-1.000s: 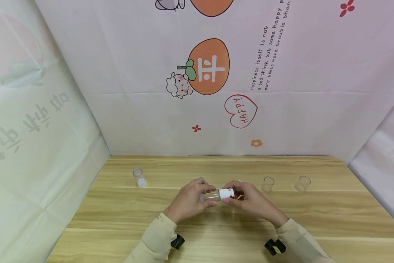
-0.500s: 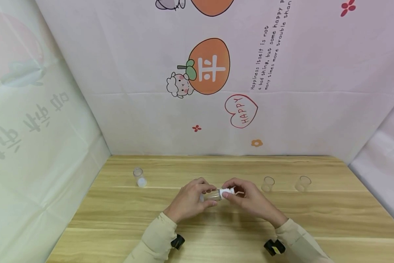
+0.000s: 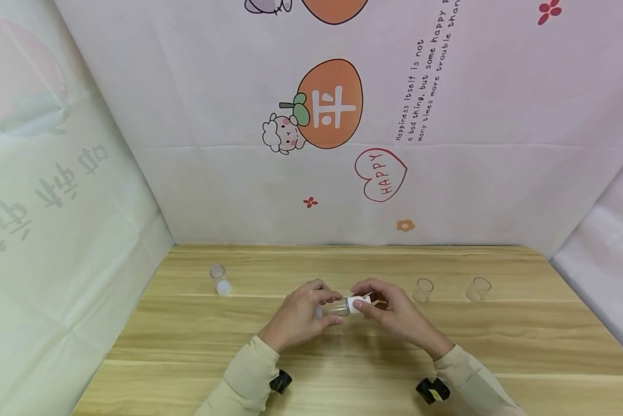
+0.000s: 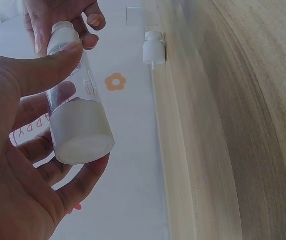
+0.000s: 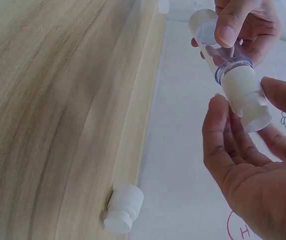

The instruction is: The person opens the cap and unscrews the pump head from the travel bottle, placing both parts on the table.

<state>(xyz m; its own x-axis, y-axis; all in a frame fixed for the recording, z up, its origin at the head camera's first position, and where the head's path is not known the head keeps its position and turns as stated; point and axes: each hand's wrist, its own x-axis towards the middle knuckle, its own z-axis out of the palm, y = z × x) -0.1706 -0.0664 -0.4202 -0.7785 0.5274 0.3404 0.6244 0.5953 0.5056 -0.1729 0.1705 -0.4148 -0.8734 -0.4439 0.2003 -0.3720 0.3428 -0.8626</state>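
My left hand (image 3: 302, 312) grips a clear bottle (image 3: 334, 309) with a white base (image 4: 82, 131), thumb on one side and fingers round the other. The bottle is held tilted above the table. At its neck sits a white pump head (image 5: 245, 95), which my right hand (image 3: 394, 309) holds between thumb and fingers. In the right wrist view the right thumb (image 5: 283, 92) touches the side of the pump head, and the fingers curl loosely below it. Part of the pump head is hidden by the right hand in the head view.
A second white pump head (image 5: 124, 209) stands on the wooden table (image 3: 212, 358). Another clear bottle (image 3: 220, 280) with a white part is at the left. Two clear covers (image 3: 422, 290) stand at the right. A printed cloth (image 3: 228, 190) hangs behind the table's far edge.
My right fingers have shifted round the pump head, and the thumb has moved up from below onto its front. The left hand and bottle have stayed almost in place.
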